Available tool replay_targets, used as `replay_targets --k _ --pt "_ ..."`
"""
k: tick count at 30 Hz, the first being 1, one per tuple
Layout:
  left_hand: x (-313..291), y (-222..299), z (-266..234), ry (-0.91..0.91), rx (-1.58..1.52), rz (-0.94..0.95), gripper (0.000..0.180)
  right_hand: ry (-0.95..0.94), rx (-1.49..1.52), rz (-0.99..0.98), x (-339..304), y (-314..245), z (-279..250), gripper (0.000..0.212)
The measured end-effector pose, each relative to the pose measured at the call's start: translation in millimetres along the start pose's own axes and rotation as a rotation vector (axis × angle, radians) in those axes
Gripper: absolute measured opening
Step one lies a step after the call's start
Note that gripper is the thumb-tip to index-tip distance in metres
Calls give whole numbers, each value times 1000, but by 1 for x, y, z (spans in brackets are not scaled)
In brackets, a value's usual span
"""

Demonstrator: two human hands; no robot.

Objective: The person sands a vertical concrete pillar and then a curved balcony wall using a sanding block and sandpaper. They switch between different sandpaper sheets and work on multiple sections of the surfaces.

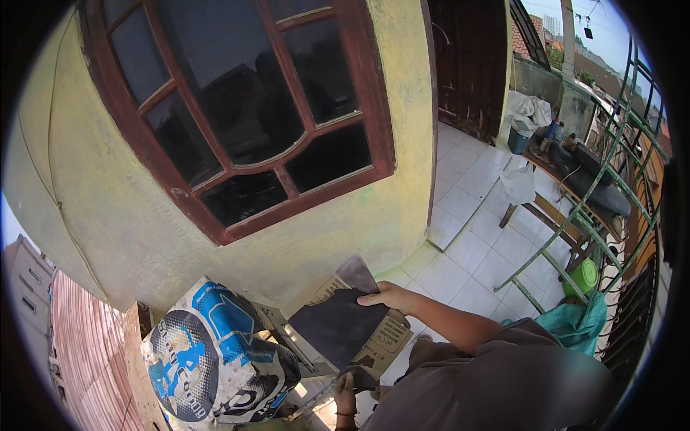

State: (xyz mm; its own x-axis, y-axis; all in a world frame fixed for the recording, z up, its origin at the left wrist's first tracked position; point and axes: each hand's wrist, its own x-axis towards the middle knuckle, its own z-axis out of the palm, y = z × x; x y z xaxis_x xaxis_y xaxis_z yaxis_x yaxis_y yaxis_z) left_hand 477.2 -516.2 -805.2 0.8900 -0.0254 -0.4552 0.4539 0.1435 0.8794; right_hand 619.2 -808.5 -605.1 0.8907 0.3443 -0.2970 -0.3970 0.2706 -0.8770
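Observation:
Dark sheets of sandpaper, with printed brown backing showing at the edges, are in front of my body. My right hand pinches their upper right edge, thumb on top of the dark face. Lower down, my left hand, with a thin band at its wrist, has its fingers closed around a dark folded piece at the lower corner of the sheets. A lighter grey piece sticks out beyond the top edge. The fingers beneath the sheets are hidden.
A yellowish wall with a red-brown framed window stands ahead. Close on the left is a bulky blue, white and black printed thing. Rightward are a wooden bench, a green metal frame, a green bucket and teal cloth.

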Motion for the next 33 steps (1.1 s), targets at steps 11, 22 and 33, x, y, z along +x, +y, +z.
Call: replay_targets --k 11,22,33 --pt "68 147 279 -532 -2 -114 50 690 -346 -4 -109 61 -187 50" --pt "264 52 252 61 1027 358 37 1121 -258 460 -191 99 -441 40" --pt "327 -21 212 -592 2071 -624 55 829 -317 1270 -298 349 -475 26"
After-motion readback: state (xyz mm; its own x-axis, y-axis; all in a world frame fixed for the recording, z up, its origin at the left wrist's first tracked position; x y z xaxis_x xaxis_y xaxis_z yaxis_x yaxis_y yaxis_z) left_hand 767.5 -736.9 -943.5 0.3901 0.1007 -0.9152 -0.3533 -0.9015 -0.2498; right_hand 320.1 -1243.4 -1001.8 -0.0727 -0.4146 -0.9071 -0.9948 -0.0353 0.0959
